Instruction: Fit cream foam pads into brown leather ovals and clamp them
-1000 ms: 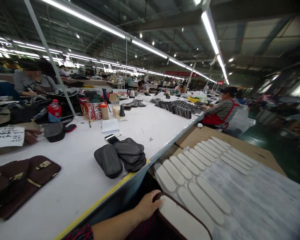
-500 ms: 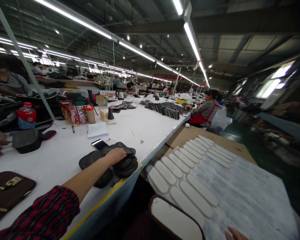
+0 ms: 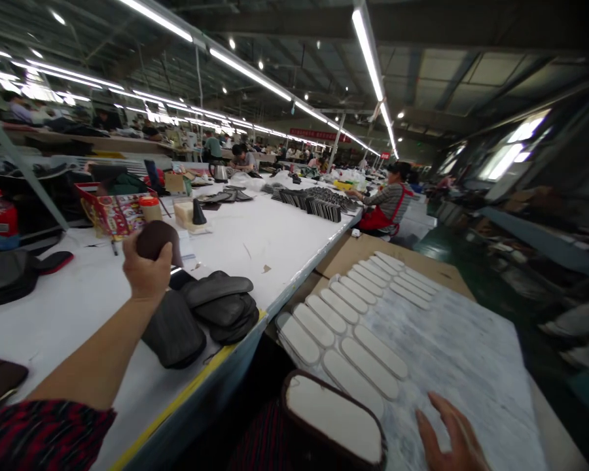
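Observation:
My left hand is raised over the white table, its fingers closed round a dark brown, round-ended leather piece. Below and to the right lie stacked black leather pieces, with a larger black piece beside them. A phone partly shows behind that stack. My right hand is over the grey-white board, holding nothing, fingers apart. To its left, at my lap, a brown-edged piece with a pale oval panel is tilted up. Pale oval panels lie in rows on the board.
On the table stand a red patterned box, an orange-capped jar and a black cone. Dark pieces stand in rows farther back. A co-worker in a red apron sits at the table's far right edge.
My left hand has left the black stack, moved left and up, and now holds a brown leather piece. My right hand has come farther into view. The whole view has shifted.

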A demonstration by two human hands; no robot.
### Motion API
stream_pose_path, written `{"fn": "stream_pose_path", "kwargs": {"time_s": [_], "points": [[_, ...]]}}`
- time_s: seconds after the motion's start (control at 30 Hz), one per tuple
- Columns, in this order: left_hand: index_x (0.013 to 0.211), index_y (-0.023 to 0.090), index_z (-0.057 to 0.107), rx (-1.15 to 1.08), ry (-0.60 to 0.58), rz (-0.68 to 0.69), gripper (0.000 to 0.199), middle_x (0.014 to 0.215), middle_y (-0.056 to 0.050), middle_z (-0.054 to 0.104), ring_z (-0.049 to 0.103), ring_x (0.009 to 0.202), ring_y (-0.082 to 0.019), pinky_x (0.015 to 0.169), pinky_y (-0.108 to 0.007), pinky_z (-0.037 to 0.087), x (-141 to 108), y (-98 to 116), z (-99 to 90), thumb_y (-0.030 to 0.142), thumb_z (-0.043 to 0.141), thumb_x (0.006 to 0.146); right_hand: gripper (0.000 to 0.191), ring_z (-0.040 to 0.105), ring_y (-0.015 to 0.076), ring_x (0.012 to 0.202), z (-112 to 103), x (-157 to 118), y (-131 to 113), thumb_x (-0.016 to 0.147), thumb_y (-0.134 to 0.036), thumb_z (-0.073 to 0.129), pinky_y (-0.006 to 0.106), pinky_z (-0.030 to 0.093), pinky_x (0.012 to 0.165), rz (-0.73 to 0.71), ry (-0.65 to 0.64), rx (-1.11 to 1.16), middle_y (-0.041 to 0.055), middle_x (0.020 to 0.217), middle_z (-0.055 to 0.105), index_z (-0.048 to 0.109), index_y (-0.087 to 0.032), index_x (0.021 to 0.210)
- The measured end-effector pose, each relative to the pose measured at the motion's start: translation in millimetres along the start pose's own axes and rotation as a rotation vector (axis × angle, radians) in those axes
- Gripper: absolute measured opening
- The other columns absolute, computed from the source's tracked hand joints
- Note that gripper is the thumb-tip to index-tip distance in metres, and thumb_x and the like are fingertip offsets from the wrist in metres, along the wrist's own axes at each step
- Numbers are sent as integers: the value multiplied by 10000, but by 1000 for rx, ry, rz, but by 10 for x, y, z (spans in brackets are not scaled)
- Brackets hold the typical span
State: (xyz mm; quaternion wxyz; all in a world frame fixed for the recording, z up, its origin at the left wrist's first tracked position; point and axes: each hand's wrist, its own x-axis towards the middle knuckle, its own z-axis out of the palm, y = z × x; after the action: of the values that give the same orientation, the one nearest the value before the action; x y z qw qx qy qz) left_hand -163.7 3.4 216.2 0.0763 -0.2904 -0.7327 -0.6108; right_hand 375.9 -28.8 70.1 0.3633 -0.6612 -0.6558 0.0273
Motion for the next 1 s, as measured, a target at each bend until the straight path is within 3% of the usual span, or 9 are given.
{"fn": "stream_pose_path", "kwargs": {"time_s": [0.1, 0.2, 0.27, 0.37, 0.43, 0.57, 0.7, 0.83, 1.0], "points": [[1172, 234, 519, -154, -257, 258, 410, 1176, 34, 586, 518, 1120, -186, 1026, -327, 368, -655, 269, -11, 358, 591, 787, 582, 437, 291, 1178, -120, -94, -649, 788, -458, 525, 473, 375, 971, -176, 17, 124, 160, 1264, 473, 403, -147, 1265], [1130, 234, 551, -441, -851, -78, 351, 1068, 0, 642, 577, 1013, -210, 899, -330, 474, -1513, 360, 0, 388, 540, 815, 865, 321, 279, 1272, -104, -146, -1117, 731, -480, 606, 440, 326, 1020, -173, -378, 466, 148, 1411, 296, 169, -147, 1399], [1131, 231, 524, -495, -1119, -293, 364, 1039, -9, 643, 591, 940, -204, 833, -316, 495, -2002, 303, -2, 376, 565, 800, 860, 423, 269, 1197, -89, -172, -1238, 703, -483, 632, 397, 377, 978, -63, -737, 707, 124, 1351, 403, 230, -160, 1392], [1101, 226, 505, -526, -1280, -561, 324, 925, 0, 638, 591, 803, -170, 754, -293, 497, -2420, 90, -3, 385, 532, 819, 564, 587, 219, 940, -141, -223, -1156, 727, -419, 607, 328, 467, 838, 187, -1224, 932, 52, 1070, 622, 507, -177, 1226], [1015, 226, 544, -432, -1354, -636, 272, 813, 19, 618, 576, 738, -160, 693, -267, 492, -2507, -73, -11, 418, 500, 828, 402, 601, 179, 821, -211, -258, -991, 712, -323, 613, 268, 479, 757, 315, -1334, 910, 8, 928, 657, 607, -182, 1088], [803, 227, 597, -106, -1494, -451, 278, 748, 23, 595, 556, 725, -176, 616, -231, 459, -2508, -251, -24, 482, 486, 803, 367, 586, 160, 781, -296, -302, -630, 629, -173, 627, 215, 464, 693, 420, -1197, 724, -12, 867, 656, 629, -189, 995], [591, 204, 512, 117, -1503, -228, 361, 554, 38, 504, 517, 572, -144, 562, -211, 407, -2527, -205, 85, 492, 460, 802, 388, 597, 196, 858, -163, -302, -384, 674, -241, 620, 295, 470, 790, 552, -1014, 839, 35, 947, 651, 573, -177, 1054], [605, 200, 494, 199, -1532, -295, 375, 499, 44, 502, 525, 471, -136, 481, -207, 397, -2563, -173, 299, 519, 438, 794, 255, 592, 205, 839, 48, -281, -253, 768, -397, 553, 306, 473, 774, 502, -819, 645, 46, 867, 644, 577, -181, 900], [607, 197, 468, 243, -1508, -372, 394, 465, 63, 432, 482, 409, -121, 405, -196, 377, -2571, -264, 486, 556, 454, 767, 354, 497, 131, 459, 194, -330, -209, 836, -525, 405, 233, 403, 447, 531, -722, 375, -24, 552, 499, 478, -208, 698]]}}
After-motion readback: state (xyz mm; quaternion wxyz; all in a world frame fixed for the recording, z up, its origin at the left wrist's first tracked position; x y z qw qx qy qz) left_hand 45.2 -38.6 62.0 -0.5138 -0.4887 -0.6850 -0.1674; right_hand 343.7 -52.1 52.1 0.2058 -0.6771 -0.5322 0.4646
